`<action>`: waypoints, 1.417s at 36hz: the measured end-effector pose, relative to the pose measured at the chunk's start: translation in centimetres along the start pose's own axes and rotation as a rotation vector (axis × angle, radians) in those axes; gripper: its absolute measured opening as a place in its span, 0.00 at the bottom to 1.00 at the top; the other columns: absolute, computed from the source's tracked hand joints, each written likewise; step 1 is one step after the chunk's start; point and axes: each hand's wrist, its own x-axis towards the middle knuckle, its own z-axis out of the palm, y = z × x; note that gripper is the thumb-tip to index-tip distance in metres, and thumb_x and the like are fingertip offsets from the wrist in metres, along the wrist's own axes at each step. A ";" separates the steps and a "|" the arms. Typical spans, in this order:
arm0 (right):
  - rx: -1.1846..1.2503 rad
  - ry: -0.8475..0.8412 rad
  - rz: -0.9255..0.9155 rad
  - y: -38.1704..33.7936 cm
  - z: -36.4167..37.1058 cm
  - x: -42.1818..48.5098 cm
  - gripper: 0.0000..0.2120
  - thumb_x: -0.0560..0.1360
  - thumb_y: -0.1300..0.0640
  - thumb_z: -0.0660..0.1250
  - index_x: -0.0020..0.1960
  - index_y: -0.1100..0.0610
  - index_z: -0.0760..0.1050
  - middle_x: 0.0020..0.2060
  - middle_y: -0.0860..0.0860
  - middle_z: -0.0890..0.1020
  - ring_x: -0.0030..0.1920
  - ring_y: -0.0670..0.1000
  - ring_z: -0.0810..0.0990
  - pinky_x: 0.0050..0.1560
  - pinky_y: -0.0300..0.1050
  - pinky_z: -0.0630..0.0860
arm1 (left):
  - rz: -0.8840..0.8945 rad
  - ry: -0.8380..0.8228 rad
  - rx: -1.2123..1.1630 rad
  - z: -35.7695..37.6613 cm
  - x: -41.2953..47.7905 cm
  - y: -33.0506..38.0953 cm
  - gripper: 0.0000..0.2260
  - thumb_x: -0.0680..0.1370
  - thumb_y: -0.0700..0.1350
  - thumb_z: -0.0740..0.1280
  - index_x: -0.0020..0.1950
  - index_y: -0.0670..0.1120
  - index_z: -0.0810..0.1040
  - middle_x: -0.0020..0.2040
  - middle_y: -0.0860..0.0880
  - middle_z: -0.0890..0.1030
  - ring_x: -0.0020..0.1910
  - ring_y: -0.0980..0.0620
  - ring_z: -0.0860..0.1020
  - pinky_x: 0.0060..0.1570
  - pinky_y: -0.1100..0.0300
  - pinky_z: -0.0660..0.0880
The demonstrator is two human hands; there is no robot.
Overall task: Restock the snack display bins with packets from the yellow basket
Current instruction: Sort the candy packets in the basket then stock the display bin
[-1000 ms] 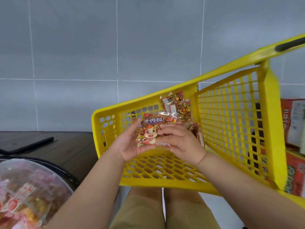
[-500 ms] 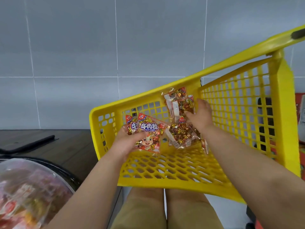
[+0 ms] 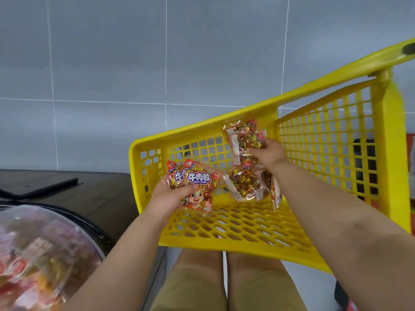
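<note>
Yellow basket (image 3: 202,129) tilts toward the person for reach; left hand (image 3: 170,198) grips two packets (image 3: 198,187), collecting, while right hand (image 3: 269,154) fingers (image 3: 252,151) pinch a third packet (image 3: 244,139), likely to add.

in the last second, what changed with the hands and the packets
The right hand let go of the beef cube packets, reached to the back of the yellow basket and now grips a clear packet there. The left hand kept its hold on the beef cube packets, now alone. The basket stays tilted, with loose packets still lying inside.
</note>
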 end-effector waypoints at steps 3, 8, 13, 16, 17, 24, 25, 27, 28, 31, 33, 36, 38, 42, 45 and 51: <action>0.025 -0.055 -0.095 -0.3 -0.6 -1.6 0.12 0.69 0.58 0.75 0.50 0.54 0.74 0.40 0.45 0.78 0.42 0.47 0.79 0.37 0.35 0.78 | 0.033 0.009 0.001 -0.3 -0.8 0.1 0.19 0.66 0.40 0.79 0.51 0.54 0.78 0.49 0.52 0.85 0.50 0.51 0.83 0.53 0.50 0.79; 0.059 -0.046 -0.301 -1.7 -2.2 -6.7 0.11 0.70 0.58 0.74 0.47 0.52 0.73 0.38 0.43 0.76 0.38 0.40 0.74 0.37 0.27 0.71 | 0.068 0.044 -0.100 -1.0 -3.7 0.5 0.16 0.69 0.39 0.77 0.51 0.53 0.79 0.47 0.52 0.86 0.49 0.49 0.84 0.46 0.52 0.80; 0.164 -0.138 -0.496 -4.3 -3.3 -13.8 0.14 0.71 0.63 0.73 0.52 0.50 0.75 0.44 0.42 0.78 0.39 0.32 0.76 0.41 0.23 0.70 | 0.122 0.099 -0.161 -2.0 -9.2 1.3 0.14 0.69 0.38 0.76 0.51 0.50 0.81 0.48 0.48 0.86 0.48 0.46 0.84 0.51 0.46 0.80; 0.127 -0.261 -0.621 -6.2 -3.1 -18.0 0.17 0.71 0.68 0.71 0.50 0.47 0.75 0.48 0.50 0.79 0.44 0.46 0.78 0.45 0.30 0.72 | 0.134 0.136 -0.313 -2.6 -13.0 2.0 0.11 0.71 0.36 0.74 0.50 0.47 0.80 0.48 0.43 0.85 0.48 0.41 0.84 0.52 0.40 0.79; 0.100 -0.299 -0.677 -6.8 -2.9 -19.4 0.19 0.71 0.70 0.70 0.49 0.47 0.75 0.48 0.50 0.79 0.46 0.50 0.78 0.46 0.30 0.72 | 0.148 0.137 -0.354 -2.9 -14.2 2.1 0.11 0.72 0.35 0.73 0.52 0.45 0.80 0.49 0.42 0.85 0.48 0.40 0.83 0.52 0.39 0.78; -0.259 -0.453 -1.253 -11.7 -1.8 -27.6 0.26 0.61 0.76 0.58 0.56 0.63 0.80 0.61 0.49 0.74 0.66 0.55 0.70 0.70 0.42 0.60 | 0.243 0.232 -0.579 -6.4 -21.7 1.4 0.13 0.72 0.35 0.72 0.53 0.46 0.77 0.51 0.41 0.84 0.44 0.42 0.83 0.45 0.47 0.79; -0.285 -0.493 -1.314 -12.3 -1.5 -28.8 0.28 0.60 0.76 0.57 0.56 0.63 0.79 0.62 0.49 0.73 0.67 0.53 0.68 0.70 0.38 0.58 | 0.249 0.241 -0.613 -7.1 -22.6 1.0 0.13 0.72 0.35 0.72 0.54 0.46 0.76 0.52 0.40 0.84 0.45 0.41 0.83 0.46 0.46 0.79; -0.263 -0.564 -1.368 -13.4 -0.7 -31.0 0.27 0.60 0.74 0.56 0.55 0.63 0.80 0.62 0.49 0.74 0.67 0.48 0.67 0.70 0.34 0.58 | 0.261 0.271 -0.680 -8.4 -24.4 0.0 0.17 0.71 0.36 0.74 0.55 0.47 0.74 0.56 0.40 0.83 0.47 0.41 0.83 0.48 0.45 0.79; -0.220 -0.582 -1.356 -13.8 -0.1 -32.0 0.24 0.62 0.73 0.57 0.53 0.63 0.80 0.60 0.48 0.76 0.65 0.45 0.69 0.69 0.35 0.60 | 0.268 0.292 -0.706 -9.1 -25.4 -0.5 0.21 0.69 0.37 0.76 0.58 0.46 0.72 0.58 0.42 0.81 0.48 0.43 0.82 0.45 0.48 0.80; -0.079 -0.555 -1.241 -14.8 2.2 -34.8 0.08 0.72 0.67 0.66 0.46 0.58 0.82 0.50 0.39 0.80 0.56 0.42 0.75 0.61 0.40 0.69 | 0.286 0.343 -0.740 -10.8 -27.7 -2.3 0.36 0.65 0.42 0.79 0.69 0.45 0.65 0.62 0.49 0.77 0.52 0.50 0.78 0.40 0.56 0.74; -0.064 -0.537 -1.199 -15.5 4.0 -36.5 0.07 0.70 0.64 0.72 0.44 0.53 0.79 0.48 0.40 0.76 0.57 0.46 0.75 0.58 0.32 0.66 | 0.314 0.355 -0.775 -12.0 -28.8 -3.9 0.29 0.67 0.41 0.77 0.64 0.48 0.69 0.55 0.50 0.82 0.49 0.50 0.81 0.40 0.56 0.73; -0.152 -0.516 -1.175 -15.9 7.1 -38.3 0.20 0.65 0.59 0.78 0.52 0.50 0.72 0.59 0.50 0.67 0.63 0.51 0.70 0.65 0.34 0.63 | 0.368 0.380 -0.854 -13.9 -30.1 -6.4 0.22 0.67 0.38 0.76 0.54 0.55 0.74 0.45 0.52 0.86 0.41 0.52 0.85 0.35 0.57 0.78; -0.207 -0.538 -1.103 -15.8 9.3 -39.4 0.31 0.62 0.56 0.80 0.57 0.48 0.66 0.66 0.53 0.59 0.65 0.51 0.66 0.70 0.44 0.63 | 0.395 0.407 -0.908 -15.3 -31.1 -8.2 0.20 0.68 0.37 0.75 0.49 0.57 0.73 0.39 0.57 0.85 0.36 0.56 0.84 0.28 0.60 0.78; -0.344 -0.592 -0.992 -14.8 14.0 -42.0 0.42 0.56 0.48 0.82 0.60 0.45 0.59 0.63 0.52 0.63 0.57 0.46 0.69 0.55 0.38 0.68 | 0.381 0.500 -0.934 -18.3 -33.3 -12.1 0.27 0.57 0.46 0.79 0.54 0.55 0.75 0.45 0.53 0.86 0.45 0.48 0.84 0.43 0.52 0.78; -0.293 -0.803 -0.644 -13.4 17.6 -44.3 0.54 0.47 0.45 0.83 0.65 0.47 0.57 0.57 0.55 0.72 0.53 0.53 0.78 0.51 0.48 0.77 | 0.367 0.560 -1.001 -20.8 -34.9 -15.2 0.33 0.53 0.49 0.80 0.56 0.56 0.75 0.50 0.55 0.84 0.53 0.49 0.80 0.50 0.52 0.75; -0.219 -0.996 -0.397 -10.6 24.2 -49.3 0.41 0.64 0.69 0.76 0.66 0.51 0.58 0.56 0.61 0.75 0.40 0.53 0.81 0.34 0.45 0.77 | 0.339 0.705 -0.937 -26.9 -37.3 -22.5 0.37 0.57 0.51 0.83 0.64 0.52 0.73 0.58 0.50 0.81 0.58 0.46 0.78 0.60 0.44 0.73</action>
